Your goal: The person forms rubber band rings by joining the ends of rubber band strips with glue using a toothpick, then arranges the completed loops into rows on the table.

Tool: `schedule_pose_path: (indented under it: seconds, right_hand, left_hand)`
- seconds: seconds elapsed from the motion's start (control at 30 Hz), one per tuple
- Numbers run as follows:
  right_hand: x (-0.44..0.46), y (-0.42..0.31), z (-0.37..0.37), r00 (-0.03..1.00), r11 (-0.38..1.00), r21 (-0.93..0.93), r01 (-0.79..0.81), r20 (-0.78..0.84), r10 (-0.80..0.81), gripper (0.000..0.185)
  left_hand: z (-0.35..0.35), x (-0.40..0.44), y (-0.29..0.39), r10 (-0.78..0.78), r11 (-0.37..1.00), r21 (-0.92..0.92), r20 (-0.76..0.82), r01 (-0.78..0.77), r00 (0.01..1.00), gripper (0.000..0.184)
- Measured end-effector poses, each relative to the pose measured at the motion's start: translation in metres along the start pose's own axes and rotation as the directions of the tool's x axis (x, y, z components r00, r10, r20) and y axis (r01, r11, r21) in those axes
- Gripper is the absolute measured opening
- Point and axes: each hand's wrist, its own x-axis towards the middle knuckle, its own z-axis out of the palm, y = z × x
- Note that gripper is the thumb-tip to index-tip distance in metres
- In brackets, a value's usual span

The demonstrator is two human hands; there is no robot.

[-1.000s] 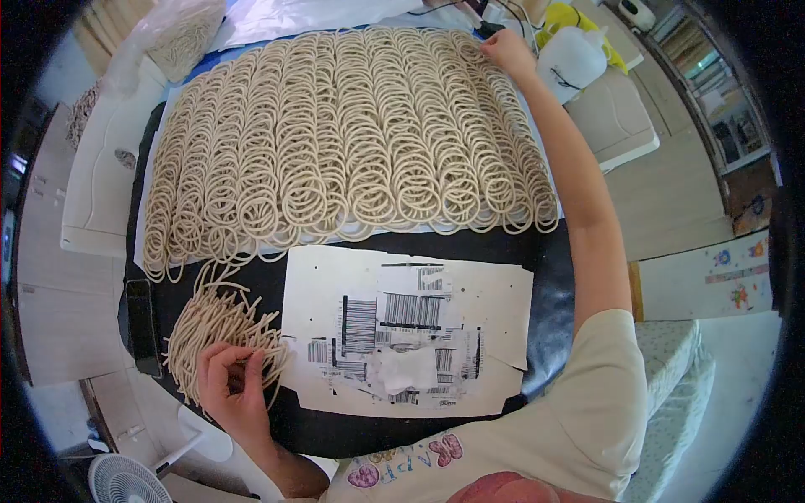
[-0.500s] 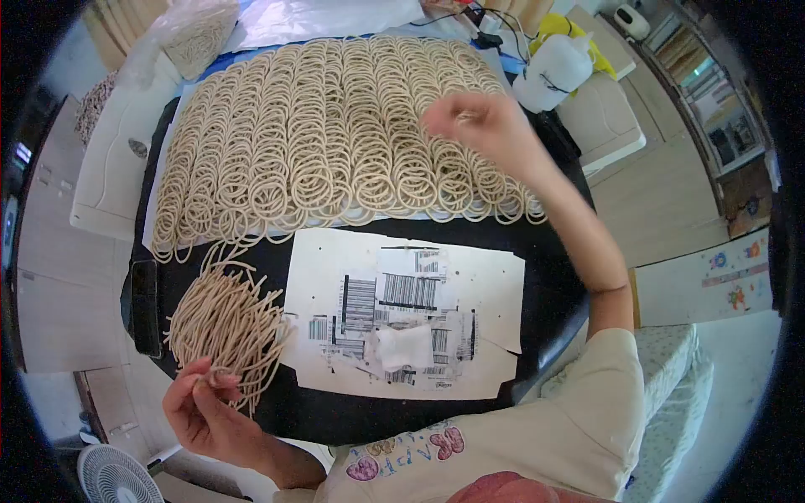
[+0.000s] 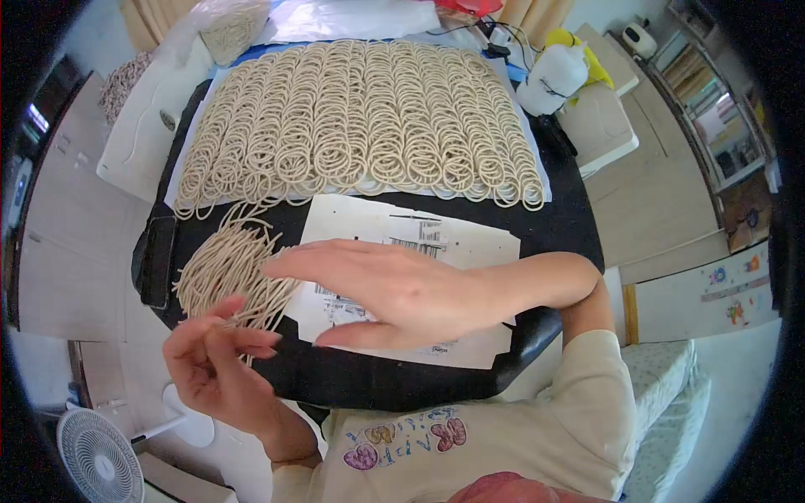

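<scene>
At the near edge of a loose heap of cut beige cords (image 3: pixel 222 272), my left hand (image 3: pixel 214 360) pinches what looks like one cord, its thumb and index finger together. Only a short bit of that cord shows. My right hand (image 3: pixel 398 293) stretches across the white cardboard sheet (image 3: pixel 478 331), fingers straight and thumb apart, with nothing visible in it. Its fingertips reach the right side of the heap. Barcode labels on the sheet are partly covered by this hand. Beyond, overlapping rows of beige cord rings (image 3: pixel 344 117) lie on a white sheet.
A black phone-like slab (image 3: pixel 158 260) lies at the table's left edge. On the far right stands a white bottle (image 3: pixel 553 80) beside something yellow. A clear bag of beige cord pieces (image 3: pixel 233 33) sits far left. A white fan (image 3: pixel 101 457) stands at lower left.
My right hand has come back from above the ring rows to over the cardboard, near my left hand, and its fingers have straightened. My left hand keeps its pinch. The camera view has shifted.
</scene>
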Motion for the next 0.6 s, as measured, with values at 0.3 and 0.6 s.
schedule_pose_path:
  seconds: [0.3, 0.6]
  right_hand:
    - [-0.029, 0.002, -0.011, 0.934, 0.875, 0.341, -0.343, 0.225, 0.278, 0.036]
    - [-0.081, 0.019, -0.047, 0.905, 0.453, 0.793, -0.408, 0.288, 0.311, 0.017]
  left_hand:
    - [0.005, -0.025, 0.003, -0.268, 0.887, -0.288, 0.315, 0.361, 0.911, 0.02]
    - [0.027, -0.049, -0.021, -0.444, 0.721, -0.217, 0.585, 0.658, 0.679, 0.017]
